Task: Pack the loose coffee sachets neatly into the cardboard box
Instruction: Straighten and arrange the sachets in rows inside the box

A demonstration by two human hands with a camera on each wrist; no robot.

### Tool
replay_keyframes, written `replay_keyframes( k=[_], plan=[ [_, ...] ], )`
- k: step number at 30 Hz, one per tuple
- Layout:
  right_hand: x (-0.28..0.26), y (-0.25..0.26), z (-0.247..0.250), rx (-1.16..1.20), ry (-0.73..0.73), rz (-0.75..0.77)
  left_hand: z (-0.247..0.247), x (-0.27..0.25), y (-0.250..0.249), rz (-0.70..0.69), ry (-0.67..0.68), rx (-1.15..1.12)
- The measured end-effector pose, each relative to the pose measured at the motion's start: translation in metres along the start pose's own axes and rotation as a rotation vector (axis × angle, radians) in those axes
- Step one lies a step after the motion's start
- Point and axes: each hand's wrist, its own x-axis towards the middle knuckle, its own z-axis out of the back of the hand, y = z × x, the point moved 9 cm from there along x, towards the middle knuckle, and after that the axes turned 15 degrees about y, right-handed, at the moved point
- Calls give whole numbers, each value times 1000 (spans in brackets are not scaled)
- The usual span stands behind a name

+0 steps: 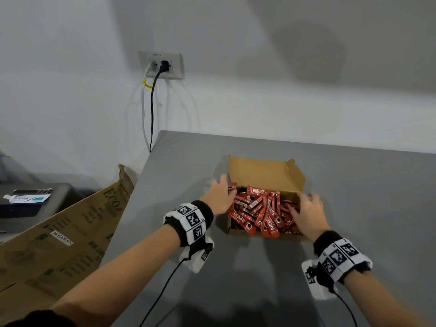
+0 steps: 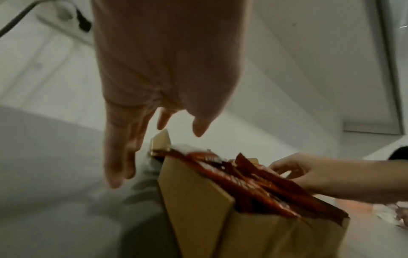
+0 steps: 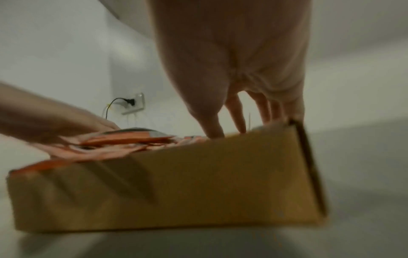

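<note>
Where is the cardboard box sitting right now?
In the head view the cardboard box sits open on the grey table, between the left hand and the right hand.

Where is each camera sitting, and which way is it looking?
Head: worn up high, looking down at the cardboard box of sachets; both forearms and hands show.
Left wrist: looks along the left hand at the box's corner.
Right wrist: low, along the right hand at the box's side.
All share the box.

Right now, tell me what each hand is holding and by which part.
Nothing is held. The left hand rests open at the cardboard box's left edge; the right hand lies open on the coffee sachets at its right side.
</note>
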Motion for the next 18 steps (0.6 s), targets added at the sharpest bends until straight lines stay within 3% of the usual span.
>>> replay_keyframes(
  k=[3, 12, 18],
  plan=[
    [0, 6, -21, 112, 53, 17, -13, 4, 8, 6, 24, -105],
    [-21, 62, -55, 162, 138, 276, 22, -50, 49, 91, -159, -2],
    [-29, 76, -59, 80, 123, 324, 13, -83, 57, 148, -202, 96]
  ],
)
